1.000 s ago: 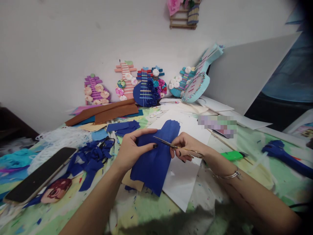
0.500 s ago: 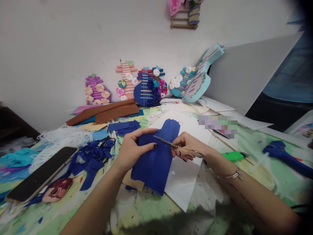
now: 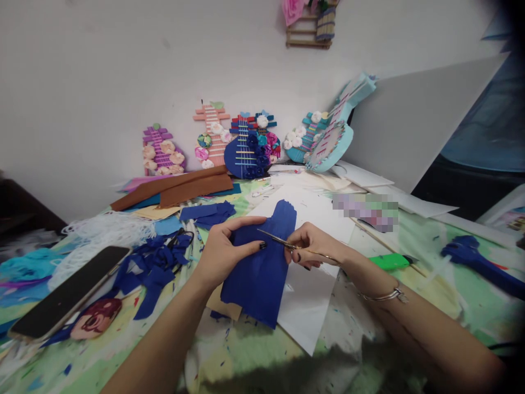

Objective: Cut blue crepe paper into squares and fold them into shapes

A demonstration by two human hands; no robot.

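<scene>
A sheet of blue crepe paper or cloth (image 3: 256,284) is pinched along its left side by my left hand (image 3: 225,246), the thumb lying on its face. My right hand (image 3: 311,246) grips a pair of scissors (image 3: 279,239) by its gold-coloured handles. The blades point left across the upper part of the blue sheet, their tip close to my left thumb. The blades look nearly closed. Below the sheet lie white paper (image 3: 307,301) and a small tan piece (image 3: 223,303).
Blue scraps (image 3: 156,268), a phone (image 3: 69,290) and white string (image 3: 102,235) lie at left. At right are a green cutter (image 3: 391,261) and a blue glue gun (image 3: 484,265). Decorated guitar shapes (image 3: 241,153) lean on the wall behind brown sheets (image 3: 192,189).
The blue sheet's upper right part has shifted slightly left, and its right edge looks narrower. The scissor blades have drawn closer together. Both hands stay nearly in place.
</scene>
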